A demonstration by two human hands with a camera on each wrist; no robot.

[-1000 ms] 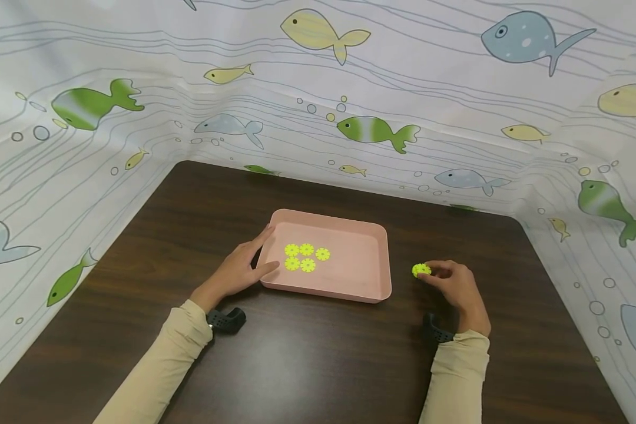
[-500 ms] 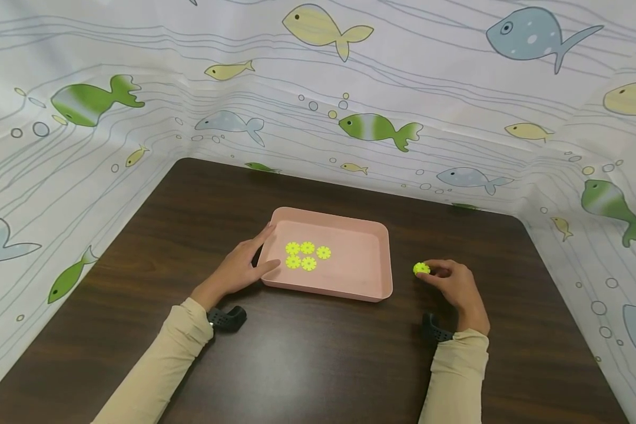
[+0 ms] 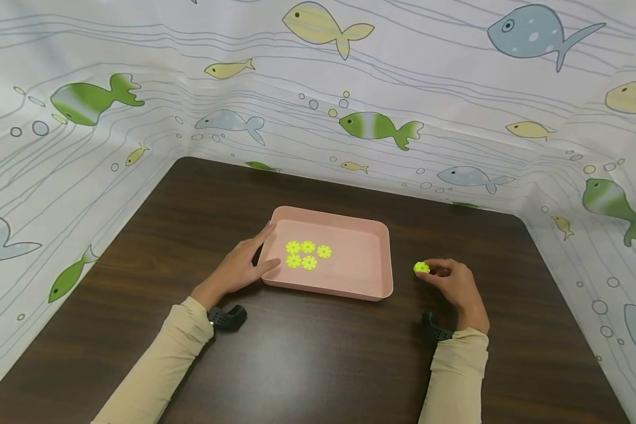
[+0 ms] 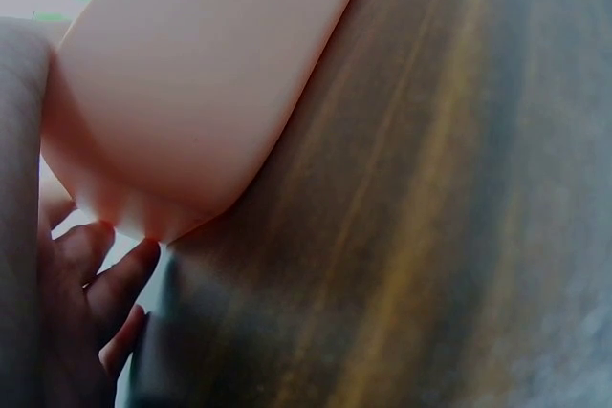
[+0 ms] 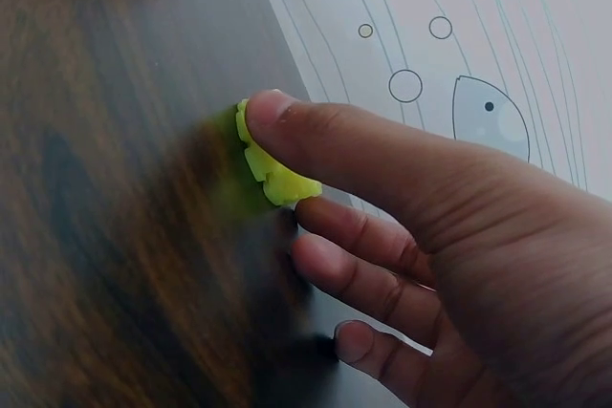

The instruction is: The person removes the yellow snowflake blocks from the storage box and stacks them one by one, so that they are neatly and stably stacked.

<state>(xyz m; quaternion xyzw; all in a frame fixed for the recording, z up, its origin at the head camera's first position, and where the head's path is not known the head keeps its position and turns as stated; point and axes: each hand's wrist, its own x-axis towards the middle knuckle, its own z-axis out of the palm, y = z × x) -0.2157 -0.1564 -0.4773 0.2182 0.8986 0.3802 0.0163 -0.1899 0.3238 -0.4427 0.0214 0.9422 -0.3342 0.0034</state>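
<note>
Pinching a yellow disc (image 3: 420,268), my right hand (image 3: 457,287) stays outside the tray (image 3: 355,259) my left hand (image 3: 237,268) touches, fingers apart.

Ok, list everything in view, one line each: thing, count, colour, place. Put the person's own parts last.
Tray: 1, pink, mid-table
Discs in the tray: 5, bright yellow-green, flat on the floor of its left half
Held disc: at least 1 (a stack cannot be ruled out), bright yellow-green, right of the tray
Table: 1, dark brown, under the tray
Fish-print backdrop: number of sheets unclear, white with blue, green and yellow fish, behind and at both sides
Wristbands: 2, black, one per wrist
Sleeves: 2, beige, one per forearm
Left hand: 1, bare, touching the tray's left end
Right hand: 1, bare, right of the tray, pinching the held disc
</note>
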